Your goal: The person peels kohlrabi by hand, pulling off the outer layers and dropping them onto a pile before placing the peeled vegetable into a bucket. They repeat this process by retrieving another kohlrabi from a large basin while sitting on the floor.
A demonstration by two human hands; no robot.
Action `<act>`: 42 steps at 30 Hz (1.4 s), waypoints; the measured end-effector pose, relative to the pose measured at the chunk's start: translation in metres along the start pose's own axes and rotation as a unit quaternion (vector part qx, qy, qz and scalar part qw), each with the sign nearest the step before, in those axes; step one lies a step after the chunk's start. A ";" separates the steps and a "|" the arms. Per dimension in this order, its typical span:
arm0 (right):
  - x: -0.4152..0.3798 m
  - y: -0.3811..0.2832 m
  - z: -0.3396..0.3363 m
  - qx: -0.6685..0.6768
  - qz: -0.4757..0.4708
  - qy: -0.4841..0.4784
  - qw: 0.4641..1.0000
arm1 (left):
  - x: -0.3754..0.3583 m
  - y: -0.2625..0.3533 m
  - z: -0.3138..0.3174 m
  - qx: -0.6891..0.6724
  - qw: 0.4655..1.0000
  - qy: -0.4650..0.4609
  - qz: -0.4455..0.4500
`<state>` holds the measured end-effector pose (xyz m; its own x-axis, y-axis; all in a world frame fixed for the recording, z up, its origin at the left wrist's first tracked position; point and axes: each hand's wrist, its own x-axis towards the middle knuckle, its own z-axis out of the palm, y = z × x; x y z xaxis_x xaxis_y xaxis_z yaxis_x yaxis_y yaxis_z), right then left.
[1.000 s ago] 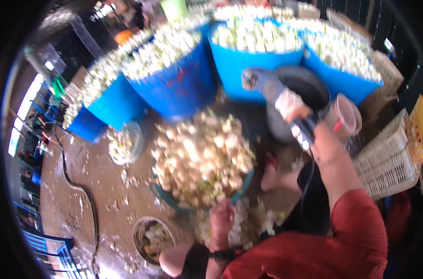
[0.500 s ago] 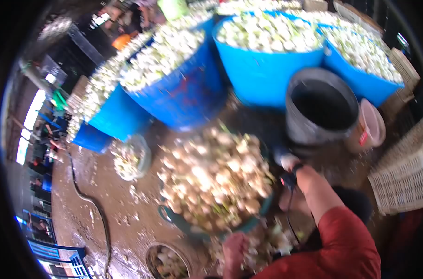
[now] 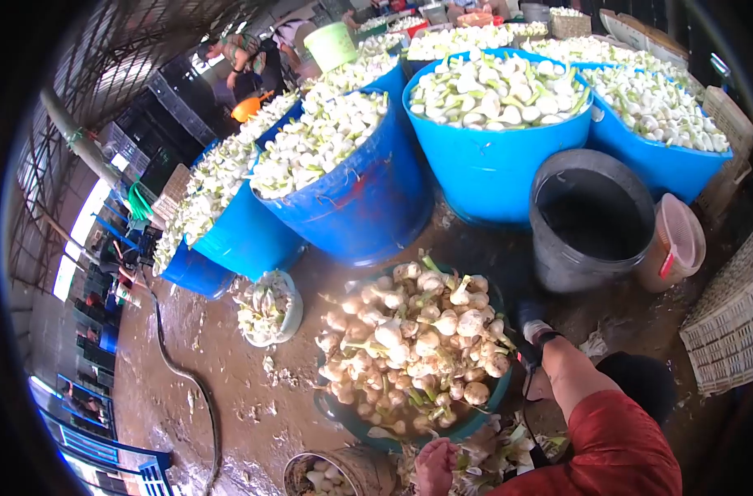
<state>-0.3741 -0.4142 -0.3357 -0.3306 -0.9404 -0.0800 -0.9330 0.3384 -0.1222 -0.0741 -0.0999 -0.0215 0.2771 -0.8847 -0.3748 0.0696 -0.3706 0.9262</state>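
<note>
My left hand (image 3: pixel 437 465) is at the bottom edge, just below a green tub, fingers curled in; anything in them is hidden. My right hand (image 3: pixel 533 329) is at the tub's right side, dark and pale at its end, perhaps gloved; its fingers do not show clearly. A black band (image 3: pixel 547 337) circles that wrist, with a small corded device beside it. The green tub (image 3: pixel 499 401) is heaped with brownish, unpeeled bulbs (image 3: pixel 418 339), garlic or onion, some with green stems. Peelings and leaves (image 3: pixel 509 450) lie between my arms.
Large blue tubs (image 3: pixel 492 178) full of white bulbs stand behind. A black bucket (image 3: pixel 550 248), a pink basket (image 3: pixel 682 231) and a woven basket (image 3: pixel 728 347) are right. A small bowl (image 3: pixel 294 318), a bucket (image 3: pixel 368 467) and a hose (image 3: pixel 174 364) are left. People (image 3: pixel 244 58) work behind.
The camera view has tilted up, so the tubs appear lower and further right, and the picture is sharper. My hands stay beside the green tub.
</note>
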 end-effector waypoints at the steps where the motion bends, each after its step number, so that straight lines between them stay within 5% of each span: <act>1: -0.024 -0.004 -0.080 0.086 0.003 -0.004 0.996 | -0.003 0.006 -0.001 -0.004 1.000 -0.012 -0.007; 3: -0.037 -0.020 -0.145 0.126 -0.006 0.051 0.991 | -0.009 0.010 -0.001 -0.010 1.000 -0.029 -0.002; 5: -0.054 -0.029 -0.215 0.236 -0.006 0.046 0.971 | -0.010 0.004 -0.001 -0.287 0.947 -0.043 -0.138; 8: -0.078 -0.041 -0.280 0.317 -0.031 0.079 0.944 | -0.012 0.003 0.000 -0.268 0.955 -0.062 -0.115; 10: -0.108 -0.055 -0.298 0.509 -0.084 0.028 0.856 | -0.016 0.003 0.001 -0.259 0.958 -0.103 -0.060; 12: -0.174 -0.080 -0.329 0.718 -0.109 -0.096 0.680 | -0.018 0.006 0.006 -0.249 0.963 -0.077 -0.074; 14: -0.245 -0.094 -0.357 0.642 -0.199 -0.097 0.734 | -0.035 0.020 0.012 -0.352 0.926 -0.135 -0.003; 16: -0.293 -0.109 -0.332 0.754 -0.246 -0.197 0.576 | -0.042 0.025 0.010 -0.405 0.897 -0.174 0.046; 19: -0.355 -0.118 -0.354 0.696 -0.188 -0.229 0.654 | -0.055 0.030 -0.001 -0.399 0.891 -0.209 0.064; 22: -0.362 -0.122 -0.336 0.669 -0.241 -0.200 0.674 | -0.074 0.035 -0.009 -0.385 0.900 -0.160 0.123; 23: -0.358 -0.121 -0.332 0.572 -0.340 -0.120 0.737 | -0.077 0.038 -0.012 -0.255 0.948 -0.081 0.171; 24: -0.358 -0.123 -0.330 0.572 -0.343 -0.117 0.736 | -0.078 0.042 -0.014 -0.118 0.969 0.001 0.215; 26: -0.362 -0.126 -0.324 0.477 -0.243 -0.205 0.820 | -0.072 0.033 -0.017 -0.026 0.968 0.050 0.246; 28: -0.367 -0.124 -0.334 0.486 -0.251 -0.215 0.809 | -0.070 0.024 -0.017 0.079 0.950 0.112 0.279; 34: -0.356 -0.117 -0.296 0.448 -0.300 -0.190 0.820 | -0.071 0.027 -0.010 -0.006 0.980 0.073 0.187; 36: -0.354 -0.107 -0.294 0.438 -0.423 -0.161 0.776 | -0.073 0.024 -0.008 -0.059 0.982 0.053 0.173; 40: -0.355 -0.107 -0.298 0.536 -0.420 -0.176 0.711 | -0.069 0.025 -0.012 -0.166 0.974 0.007 0.152; 41: -0.357 -0.113 -0.298 0.606 -0.297 -0.295 0.676 | -0.071 0.028 -0.012 -0.151 0.976 0.021 0.155; 42: -0.359 -0.118 -0.299 0.609 -0.297 -0.295 0.674 | -0.073 0.031 -0.013 -0.147 0.976 0.023 0.156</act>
<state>-0.1879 -0.1264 0.0033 0.4996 -0.8662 0.0052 0.0512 0.0235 -0.9984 -0.0801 -0.0429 0.0352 0.3710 -0.9255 -0.0767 0.2461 0.0184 0.9691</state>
